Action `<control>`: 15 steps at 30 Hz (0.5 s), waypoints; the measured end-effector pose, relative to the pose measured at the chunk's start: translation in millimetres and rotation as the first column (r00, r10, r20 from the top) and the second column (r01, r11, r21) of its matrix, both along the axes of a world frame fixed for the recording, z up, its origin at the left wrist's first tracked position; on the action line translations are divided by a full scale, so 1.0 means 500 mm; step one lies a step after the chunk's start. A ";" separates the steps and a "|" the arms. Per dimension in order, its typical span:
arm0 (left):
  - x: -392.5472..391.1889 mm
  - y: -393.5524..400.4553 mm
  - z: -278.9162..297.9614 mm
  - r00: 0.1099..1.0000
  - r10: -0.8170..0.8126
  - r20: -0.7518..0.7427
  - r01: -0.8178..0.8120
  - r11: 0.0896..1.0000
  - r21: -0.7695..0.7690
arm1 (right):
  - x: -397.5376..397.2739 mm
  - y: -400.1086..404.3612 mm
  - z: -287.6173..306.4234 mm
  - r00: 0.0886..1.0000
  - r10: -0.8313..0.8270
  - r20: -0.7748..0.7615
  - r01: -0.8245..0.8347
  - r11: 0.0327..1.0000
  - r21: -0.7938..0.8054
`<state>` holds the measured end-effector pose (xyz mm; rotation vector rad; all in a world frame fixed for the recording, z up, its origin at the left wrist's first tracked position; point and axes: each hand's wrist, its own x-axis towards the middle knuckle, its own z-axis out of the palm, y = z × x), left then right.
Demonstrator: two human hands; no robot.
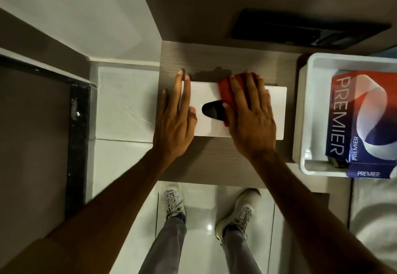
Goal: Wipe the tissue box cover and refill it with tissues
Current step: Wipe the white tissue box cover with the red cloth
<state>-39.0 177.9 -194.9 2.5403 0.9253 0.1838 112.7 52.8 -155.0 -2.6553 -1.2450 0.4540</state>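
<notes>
On the narrow wooden shelf [214, 166], wiping is under way.

Lying flat at the shelf's middle, the white tissue box cover [277, 112] looks smooth and clean, its dark oval slot showing no tissue; the left hand [175, 121] rests spread and flat on its left end, gripping nothing, steadying it; the right hand [250, 114] presses a red cloth [225, 93] flat under open fingers beside the slot; refilling seems not yet begun; next, probably, finish the top, then fetch the Premier tissue pack [361, 119] from the white tray [305, 110] just right.

"PREMIER" thrice on the red-and-blue tissue pack [361, 123] in the white tub [309, 110]
</notes>
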 end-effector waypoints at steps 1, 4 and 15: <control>0.001 0.000 -0.002 1.000 0.002 -0.003 -0.002 1.000 0.010 | -0.003 0.012 0.002 0.995 -0.097 -0.020 0.097 0.995 0.002; 0.001 -0.001 -0.010 1.000 0.001 0.002 -0.001 0.999 0.032 | -0.043 0.080 0.003 0.980 -0.192 -0.047 0.193 0.981 0.002; 0.001 -0.001 -0.005 1.000 -0.003 -0.004 0.003 0.999 0.032 | -0.022 0.068 0.016 0.986 -0.141 -0.092 0.142 0.990 0.005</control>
